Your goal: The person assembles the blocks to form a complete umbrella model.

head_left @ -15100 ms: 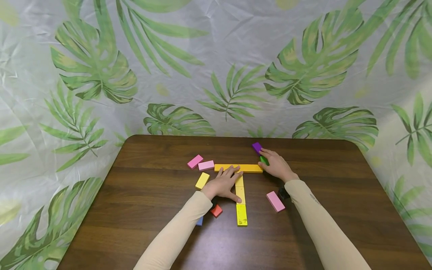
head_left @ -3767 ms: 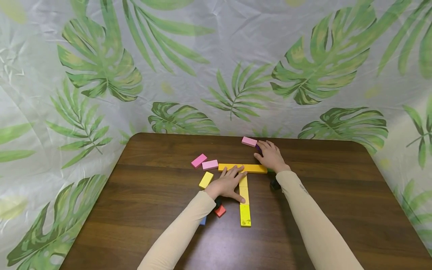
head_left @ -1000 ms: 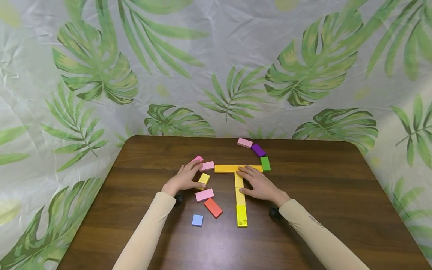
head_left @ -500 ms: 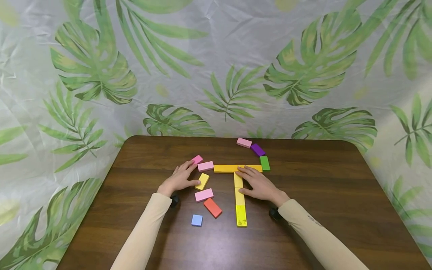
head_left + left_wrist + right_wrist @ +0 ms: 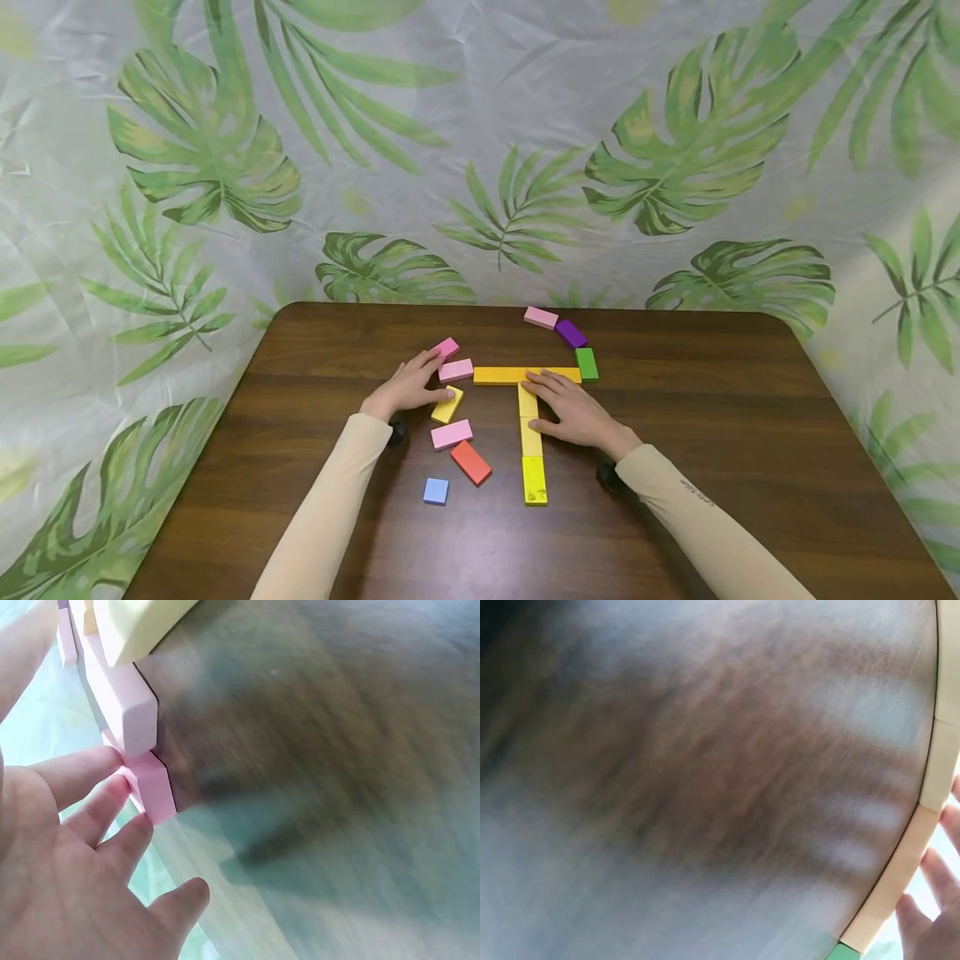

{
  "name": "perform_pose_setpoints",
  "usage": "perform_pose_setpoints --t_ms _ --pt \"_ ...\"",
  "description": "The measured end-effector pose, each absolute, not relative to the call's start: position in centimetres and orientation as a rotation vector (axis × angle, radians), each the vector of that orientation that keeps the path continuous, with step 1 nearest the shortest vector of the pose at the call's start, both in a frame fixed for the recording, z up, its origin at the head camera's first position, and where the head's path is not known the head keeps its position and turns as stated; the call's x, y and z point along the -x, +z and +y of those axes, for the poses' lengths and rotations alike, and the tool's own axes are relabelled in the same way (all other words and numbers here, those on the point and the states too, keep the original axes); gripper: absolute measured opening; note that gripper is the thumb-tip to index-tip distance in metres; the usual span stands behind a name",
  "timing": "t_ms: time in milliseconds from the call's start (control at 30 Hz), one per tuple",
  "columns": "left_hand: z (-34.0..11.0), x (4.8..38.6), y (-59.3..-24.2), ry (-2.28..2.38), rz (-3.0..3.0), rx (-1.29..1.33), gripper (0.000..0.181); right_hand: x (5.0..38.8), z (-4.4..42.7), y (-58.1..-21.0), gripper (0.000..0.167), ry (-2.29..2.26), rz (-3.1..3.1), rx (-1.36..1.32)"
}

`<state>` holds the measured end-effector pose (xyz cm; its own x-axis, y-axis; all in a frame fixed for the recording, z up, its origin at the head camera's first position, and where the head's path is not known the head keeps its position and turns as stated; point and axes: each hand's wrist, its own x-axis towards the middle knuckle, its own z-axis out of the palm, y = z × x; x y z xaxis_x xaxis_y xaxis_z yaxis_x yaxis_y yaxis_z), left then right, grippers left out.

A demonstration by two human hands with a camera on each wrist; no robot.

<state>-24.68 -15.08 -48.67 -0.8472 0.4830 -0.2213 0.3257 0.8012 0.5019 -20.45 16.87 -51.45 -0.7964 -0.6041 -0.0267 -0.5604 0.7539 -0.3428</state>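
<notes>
The left hand [image 5: 408,385] touches the deep pink block [image 5: 447,347] with its fingertips; in the left wrist view that hand [image 5: 90,847] has its fingers spread against the same block [image 5: 154,787]. Its thumb lies at the yellow block [image 5: 447,406]. A light pink block [image 5: 456,371] sits between the deep pink one and the orange row [image 5: 495,376]. The right hand [image 5: 576,410] rests with extended fingers on the orange row and the pale yellow column [image 5: 531,433] below it. In the right wrist view, the fingers [image 5: 937,900] lie along the orange block [image 5: 892,877].
Green [image 5: 587,364], purple [image 5: 571,333] and light pink [image 5: 541,317] blocks curve up from the row's right end. Nearer lie a pink block [image 5: 452,434], a red block [image 5: 471,462] and a small blue block [image 5: 437,491]. A bright yellow block [image 5: 535,481] ends the column.
The left hand has shifted slightly right and up, and the deep pink block has moved right, closer against the light pink block. The right hand stays in place.
</notes>
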Motion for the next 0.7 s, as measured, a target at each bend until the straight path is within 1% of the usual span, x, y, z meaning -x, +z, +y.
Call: perform_pose_setpoints --t_ms 400,700 --pt "-12.4 26.6 -48.0 0.565 2.61 -0.66 0.078 20.3 16.7 -51.4 0.07 -0.512 2.824 0.972" --pt "-9.5 27.9 -47.6 0.45 2.599 -0.627 0.079 20.2 16.9 -51.3 0.07 -0.527 2.813 0.957"
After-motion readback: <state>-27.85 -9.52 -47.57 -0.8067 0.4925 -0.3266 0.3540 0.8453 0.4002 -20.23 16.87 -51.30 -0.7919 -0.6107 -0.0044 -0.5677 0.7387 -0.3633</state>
